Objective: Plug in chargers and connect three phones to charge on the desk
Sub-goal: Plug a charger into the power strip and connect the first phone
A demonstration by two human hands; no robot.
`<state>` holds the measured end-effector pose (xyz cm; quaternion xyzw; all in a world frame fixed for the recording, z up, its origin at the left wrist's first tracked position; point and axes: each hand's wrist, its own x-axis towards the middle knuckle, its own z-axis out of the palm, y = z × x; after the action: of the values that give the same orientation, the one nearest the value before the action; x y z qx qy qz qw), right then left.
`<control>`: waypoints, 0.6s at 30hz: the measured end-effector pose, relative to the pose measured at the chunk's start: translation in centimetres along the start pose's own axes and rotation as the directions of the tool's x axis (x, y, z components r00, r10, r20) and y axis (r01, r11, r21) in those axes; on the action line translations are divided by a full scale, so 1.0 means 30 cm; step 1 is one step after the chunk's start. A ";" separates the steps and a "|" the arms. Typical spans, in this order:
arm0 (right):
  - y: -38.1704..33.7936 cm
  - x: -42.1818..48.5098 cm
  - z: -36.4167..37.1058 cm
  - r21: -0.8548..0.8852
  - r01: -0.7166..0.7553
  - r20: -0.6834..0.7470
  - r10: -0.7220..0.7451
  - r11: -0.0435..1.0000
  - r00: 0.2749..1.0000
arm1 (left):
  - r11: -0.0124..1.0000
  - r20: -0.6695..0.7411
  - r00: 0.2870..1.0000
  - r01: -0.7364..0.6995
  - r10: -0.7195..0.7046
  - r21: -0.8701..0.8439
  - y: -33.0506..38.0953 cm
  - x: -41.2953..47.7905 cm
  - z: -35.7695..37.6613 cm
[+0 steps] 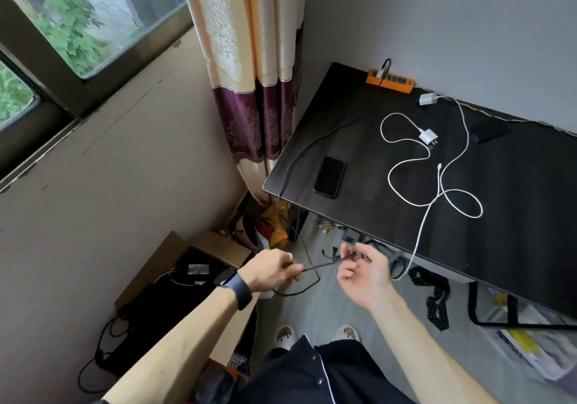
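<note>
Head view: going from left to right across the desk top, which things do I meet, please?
Black phone → orange power strip → white charger near the wall → dark flat object, perhaps a phone. The second white charger overlaps the first sideways, so I leave it out.

Soft daylight from the window [78, 28] — edges warped, blurred.
</note>
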<state>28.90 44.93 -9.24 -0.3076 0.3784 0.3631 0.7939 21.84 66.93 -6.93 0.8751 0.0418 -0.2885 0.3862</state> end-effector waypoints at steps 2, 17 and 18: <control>-0.046 0.014 -0.021 -0.008 -0.027 -0.020 0.027 1.000 0.999 | 0.994 -0.011 0.997 0.074 -0.074 0.077 -0.081 -0.020 -0.026; 0.066 -0.010 -0.044 -0.574 0.082 -0.036 -0.125 0.815 0.992 | 0.913 0.274 0.899 0.247 -0.341 0.326 -0.120 0.047 0.002; 0.072 -0.025 -0.044 -0.620 0.100 -0.004 -0.130 0.779 0.991 | 0.960 0.277 0.920 0.257 -0.277 0.107 -0.088 0.055 0.002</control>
<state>26.32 44.85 -9.77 -0.5812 0.2377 0.4105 0.6612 22.42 68.49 -9.58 0.8222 0.0940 -0.4646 0.3150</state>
